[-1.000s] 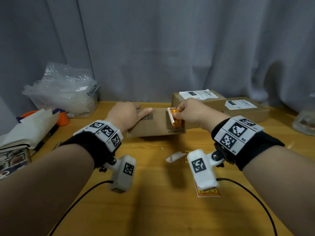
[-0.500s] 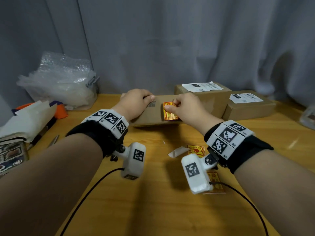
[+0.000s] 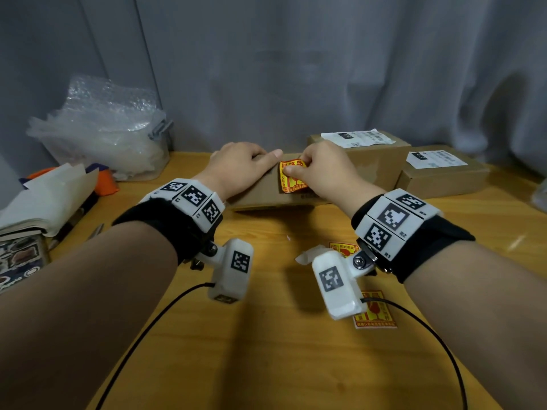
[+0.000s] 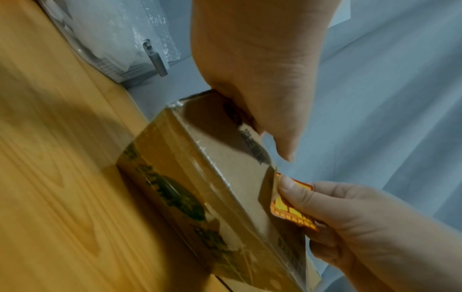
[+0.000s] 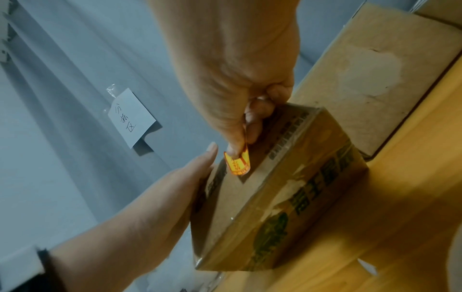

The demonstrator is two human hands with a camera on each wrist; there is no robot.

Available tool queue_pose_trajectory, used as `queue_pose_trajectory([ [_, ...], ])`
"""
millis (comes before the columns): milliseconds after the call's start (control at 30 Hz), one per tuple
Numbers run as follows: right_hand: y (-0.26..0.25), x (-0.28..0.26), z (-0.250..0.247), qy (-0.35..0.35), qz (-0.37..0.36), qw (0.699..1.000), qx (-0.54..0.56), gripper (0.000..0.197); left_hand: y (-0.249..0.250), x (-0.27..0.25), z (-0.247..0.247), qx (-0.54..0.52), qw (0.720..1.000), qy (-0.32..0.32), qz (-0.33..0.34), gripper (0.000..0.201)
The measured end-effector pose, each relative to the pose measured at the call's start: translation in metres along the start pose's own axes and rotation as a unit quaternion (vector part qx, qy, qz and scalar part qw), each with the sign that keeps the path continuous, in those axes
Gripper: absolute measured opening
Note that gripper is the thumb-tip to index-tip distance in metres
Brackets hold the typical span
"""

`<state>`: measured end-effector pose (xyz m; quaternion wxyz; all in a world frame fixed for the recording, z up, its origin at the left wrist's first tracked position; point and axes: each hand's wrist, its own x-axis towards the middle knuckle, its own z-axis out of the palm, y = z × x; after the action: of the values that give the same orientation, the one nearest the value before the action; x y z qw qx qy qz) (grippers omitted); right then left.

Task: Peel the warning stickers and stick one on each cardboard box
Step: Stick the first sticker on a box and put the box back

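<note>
A brown cardboard box (image 3: 260,192) lies at the back middle of the wooden table. My left hand (image 3: 245,167) rests flat on its top, fingers straight (image 5: 162,197). My right hand (image 3: 296,168) pinches a yellow and red warning sticker (image 3: 291,177) by its upper edge; the lower part lies against the box top (image 4: 225,177), while the pinched edge stands off the cardboard (image 5: 238,164). Two more boxes (image 3: 370,156) (image 3: 441,180) with white shipping labels stand to the right. Two more stickers (image 3: 343,248) (image 3: 376,313) lie on the table beneath my right wrist.
A white scrap of backing paper (image 3: 307,255) lies near the loose stickers. A clear tub of bubble wrap (image 3: 100,134) stands back left, with a stack of papers and books (image 3: 44,196) in front of it. A grey curtain hangs behind the table.
The right hand has turned the sticker from edge-on with its white back showing to face up on the box top. The left hand has stayed on the box.
</note>
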<state>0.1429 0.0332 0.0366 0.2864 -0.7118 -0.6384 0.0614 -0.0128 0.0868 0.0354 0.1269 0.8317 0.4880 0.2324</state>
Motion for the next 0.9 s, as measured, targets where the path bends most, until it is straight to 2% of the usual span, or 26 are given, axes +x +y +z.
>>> queue_pose_trajectory([
  [133,0.0001,0.0007,-0.0005,0.006,0.003,1.0,-0.003,0.03,-0.0001,0.0001,0.0002,0.007,1.0,0.0,-0.002,0.057],
  [533,0.0011,0.0005,0.0045,0.015,0.022,1.0,0.006,0.043,0.0021,0.0024,0.0012,0.064,0.998,-0.006,-0.006,0.051],
  [667,0.0016,0.0012,0.004,0.009,0.025,1.0,-0.001,0.039,0.0007,0.0012,-0.0044,0.096,0.994,-0.047,0.021,0.058],
  [800,0.0038,0.0024,0.0042,0.01,0.031,0.999,0.007,0.032,0.0033,-0.0021,-0.0041,0.16,0.983,-0.079,0.043,0.077],
  [900,0.0041,0.0009,0.0039,0.006,0.03,0.999,0.012,0.033,-0.0004,-0.0014,-0.0035,0.124,0.99,-0.057,0.047,0.061],
])
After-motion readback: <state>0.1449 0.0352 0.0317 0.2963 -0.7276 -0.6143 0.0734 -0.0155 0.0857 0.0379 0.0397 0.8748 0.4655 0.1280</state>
